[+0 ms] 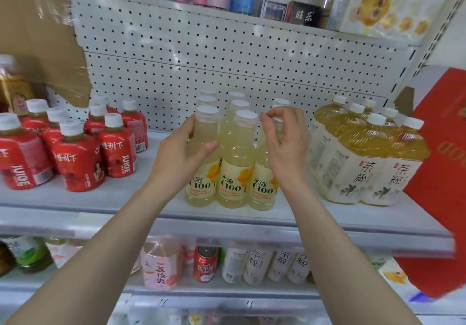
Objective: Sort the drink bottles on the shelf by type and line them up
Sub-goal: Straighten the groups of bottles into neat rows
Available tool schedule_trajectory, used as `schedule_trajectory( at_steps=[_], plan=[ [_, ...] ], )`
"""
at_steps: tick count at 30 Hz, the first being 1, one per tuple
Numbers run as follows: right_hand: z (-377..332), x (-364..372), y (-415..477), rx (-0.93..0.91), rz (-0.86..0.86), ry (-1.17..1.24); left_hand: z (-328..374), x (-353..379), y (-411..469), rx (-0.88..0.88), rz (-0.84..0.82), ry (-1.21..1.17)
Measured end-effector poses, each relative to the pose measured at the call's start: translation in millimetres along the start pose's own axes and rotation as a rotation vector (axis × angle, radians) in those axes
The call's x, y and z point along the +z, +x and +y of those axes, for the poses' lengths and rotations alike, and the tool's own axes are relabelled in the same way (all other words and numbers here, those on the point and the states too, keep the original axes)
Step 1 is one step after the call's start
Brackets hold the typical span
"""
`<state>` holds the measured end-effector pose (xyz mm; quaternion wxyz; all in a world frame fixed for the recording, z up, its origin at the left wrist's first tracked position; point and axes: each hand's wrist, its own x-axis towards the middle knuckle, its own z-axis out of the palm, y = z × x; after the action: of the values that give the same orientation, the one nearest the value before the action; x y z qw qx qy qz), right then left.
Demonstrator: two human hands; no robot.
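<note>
Pale yellow C100 lemon drink bottles (pixel 235 163) stand in three rows at the middle of the grey shelf (pixel 100 198). My left hand (pixel 180 153) grips the front left C100 bottle (pixel 201 186) around its shoulder. My right hand (pixel 285 143) is curled around the upper part of the front right C100 bottle (pixel 262 188), hiding its cap. Red juice bottles (pixel 78 158) cluster at the left. Golden tea bottles (pixel 365 158) with white labels stand grouped at the right.
A perforated white back panel (pixel 201 54) closes the shelf behind. Torn cardboard (pixel 42 34) hangs at the upper left. A red box (pixel 443 173) leans at the right end. The lower shelf (pixel 227 287) holds assorted bottles and a red can (pixel 205 264).
</note>
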<state>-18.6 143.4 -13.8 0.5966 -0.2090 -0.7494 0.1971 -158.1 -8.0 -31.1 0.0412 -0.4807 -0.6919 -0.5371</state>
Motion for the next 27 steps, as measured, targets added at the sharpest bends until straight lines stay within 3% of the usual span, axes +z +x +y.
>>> schedule_trajectory(
  at_steps=[8, 19, 23, 27],
  plan=[
    [8, -2, 1, -0.066, -0.082, -0.034, 2, 0, 0, -0.023, -0.018, -0.013],
    [12, 7, 2, -0.129, 0.005, -0.143, -9, -2, 11, 0.015, -0.097, -0.100],
    [11, 6, -35, 0.047, 0.046, -0.216, -12, 7, -2, 0.034, -0.009, -0.053],
    [10, 6, -87, 0.430, -0.039, -0.069, -26, 27, -30, -0.085, -0.062, -0.100]
  ],
)
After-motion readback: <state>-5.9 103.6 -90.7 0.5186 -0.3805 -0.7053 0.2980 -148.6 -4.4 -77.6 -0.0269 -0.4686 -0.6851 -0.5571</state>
